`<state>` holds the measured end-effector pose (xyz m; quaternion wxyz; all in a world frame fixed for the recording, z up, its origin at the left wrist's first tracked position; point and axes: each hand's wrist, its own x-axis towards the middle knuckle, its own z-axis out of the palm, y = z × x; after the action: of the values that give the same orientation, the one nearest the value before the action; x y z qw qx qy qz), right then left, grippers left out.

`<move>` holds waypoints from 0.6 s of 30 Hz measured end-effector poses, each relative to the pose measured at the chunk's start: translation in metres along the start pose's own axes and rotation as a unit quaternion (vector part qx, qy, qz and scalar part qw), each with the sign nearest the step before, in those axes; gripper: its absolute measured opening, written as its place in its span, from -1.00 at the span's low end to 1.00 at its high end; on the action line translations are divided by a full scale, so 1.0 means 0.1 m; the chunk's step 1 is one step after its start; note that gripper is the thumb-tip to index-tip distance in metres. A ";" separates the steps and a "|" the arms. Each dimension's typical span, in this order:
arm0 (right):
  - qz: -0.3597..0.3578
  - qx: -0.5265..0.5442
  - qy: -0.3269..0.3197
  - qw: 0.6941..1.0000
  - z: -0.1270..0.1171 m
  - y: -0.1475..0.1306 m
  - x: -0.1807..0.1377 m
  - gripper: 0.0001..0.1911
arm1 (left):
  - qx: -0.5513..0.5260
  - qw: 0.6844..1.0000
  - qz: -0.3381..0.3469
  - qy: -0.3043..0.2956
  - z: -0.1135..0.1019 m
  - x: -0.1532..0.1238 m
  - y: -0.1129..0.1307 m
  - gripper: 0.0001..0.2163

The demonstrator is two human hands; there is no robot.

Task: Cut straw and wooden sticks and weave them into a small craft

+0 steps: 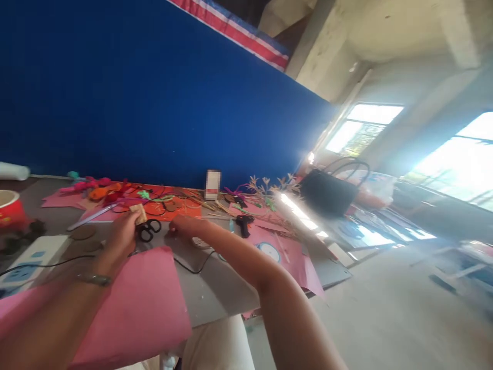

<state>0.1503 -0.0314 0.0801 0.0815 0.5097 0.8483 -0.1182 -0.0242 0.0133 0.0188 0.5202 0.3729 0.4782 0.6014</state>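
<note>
My left hand [122, 237] is closed around a small tan block-like piece [138, 213], held just above the grey table [215, 288]. Black-handled scissors [148, 229] lie right beside it. My right hand [184, 225] reaches across the table with its fingers curled down near the scissors; the frame is blurred and I cannot make out whether it holds anything. A pink paper sheet [142, 303] lies under my left forearm. A black glue gun [244, 224] rests further right, and its black cable [192, 269] runs over the table.
Orange paper [173, 208], coloured yarn and dried stems [265, 187] clutter the back of the table along a blue wall. A red cup [8, 208] stands far left. A black handbag [329, 192] sits at the right. More pink paper [292, 257] overhangs the table's edge.
</note>
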 end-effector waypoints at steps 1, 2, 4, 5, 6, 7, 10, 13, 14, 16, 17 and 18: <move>0.002 0.002 0.005 1.000 0.01 0.01 0.02 -0.80 | -0.020 1.000 -0.020 0.002 0.01 0.00 0.00 -0.81; 0.002 0.006 0.008 1.000 0.02 0.03 0.04 -0.79 | -0.035 0.999 -0.029 -0.001 0.02 -0.01 0.00 -0.81; 0.009 0.018 0.012 1.000 0.05 0.06 0.08 -0.80 | -0.050 0.998 -0.043 0.002 0.04 -0.02 0.02 -0.82; 0.011 0.026 0.014 0.999 0.06 0.08 0.10 -0.83 | -0.053 0.997 -0.048 0.004 0.04 -0.02 0.04 -0.82; 0.015 0.036 0.014 0.999 0.07 0.09 0.12 -0.86 | -0.050 0.997 -0.052 0.005 0.05 -0.04 0.06 -0.82; 0.021 0.048 0.010 0.999 0.08 0.10 0.12 -0.88 | -0.051 0.997 -0.055 0.007 0.05 -0.05 0.07 -0.82; 0.046 0.091 -0.012 0.995 0.08 0.14 0.11 -0.91 | -0.062 0.997 -0.051 0.003 0.05 -0.08 0.11 -0.83; 0.068 0.132 -0.023 0.989 0.05 0.18 0.05 -0.87 | -0.065 0.996 -0.055 0.003 0.06 -0.09 0.12 -0.82; 0.073 0.142 -0.022 0.987 0.03 0.20 0.03 -0.86 | -0.067 0.996 -0.058 0.002 0.06 -0.09 0.12 -0.82; 0.079 0.156 -0.020 0.984 -0.01 0.22 -0.01 -0.83 | -0.070 0.996 -0.063 -0.002 0.07 -0.09 0.13 -0.81; 0.080 0.160 -0.021 0.984 -0.04 0.23 -0.03 -0.82 | -0.070 0.995 -0.066 -0.003 0.08 -0.10 0.14 -0.81; 0.080 0.163 -0.023 0.983 -0.06 0.23 -0.04 -0.82 | -0.070 0.995 -0.069 -0.003 0.08 -0.10 0.15 -0.81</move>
<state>0.1726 -0.0228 0.0844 0.0260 0.5794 0.7723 -0.2592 -0.0188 0.0046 0.0362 0.5865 0.3034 0.4577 0.5954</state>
